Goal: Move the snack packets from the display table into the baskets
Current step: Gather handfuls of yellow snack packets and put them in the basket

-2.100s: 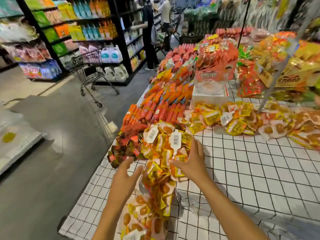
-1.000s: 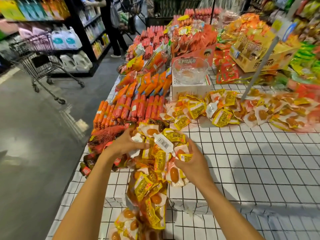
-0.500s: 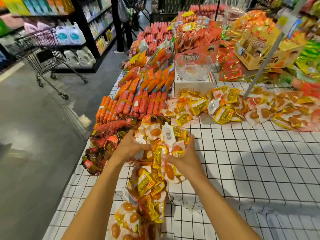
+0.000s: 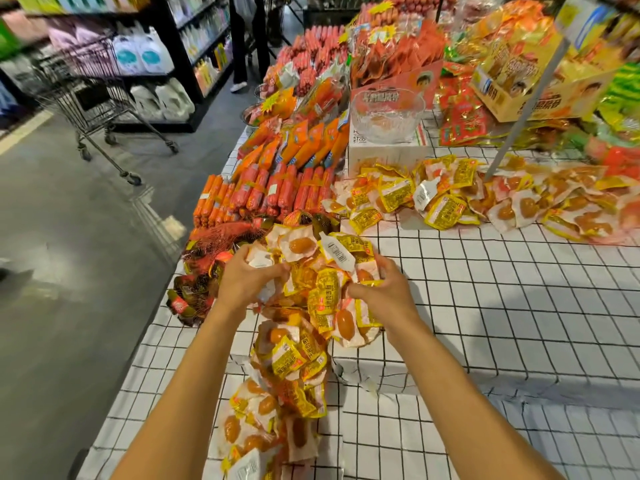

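Supermarket aisle: grey floor (image 4: 69, 271) on the left, and on the right a desk (image 4: 502, 306) under a white cloth with a black grid. The left hand (image 4: 247, 280) and right hand (image 4: 384, 291) both curl their fingers round a bunched heap of yellow snack packets (image 4: 329, 282), one hand on each side, near the desk's left edge. Whether the heap is clear of the cloth I cannot tell. More of the same packets trail from it toward the near edge (each shows an orange-brown piece through a clear window).

Just left of the left hand, a red net bag (image 4: 207, 265) of dark packets lies at the desk's edge. Behind the heap, orange sausage sticks (image 4: 270, 192) lie in rows. To their right a second spread of packets (image 4: 450, 199) runs across the desk. A white box (image 4: 384, 152) stands behind that spread and carries a clear glass bowl (image 4: 386, 112). Farther right a slanted grey pole (image 4: 530, 95) rises from the packets, beside a yellow carton (image 4: 540, 84).

Across the floor a wire trolley (image 4: 93, 91) stands before black shelves (image 4: 194, 39) of bottles and jugs, and a person's legs (image 4: 239, 46) show at the shelves' far end.
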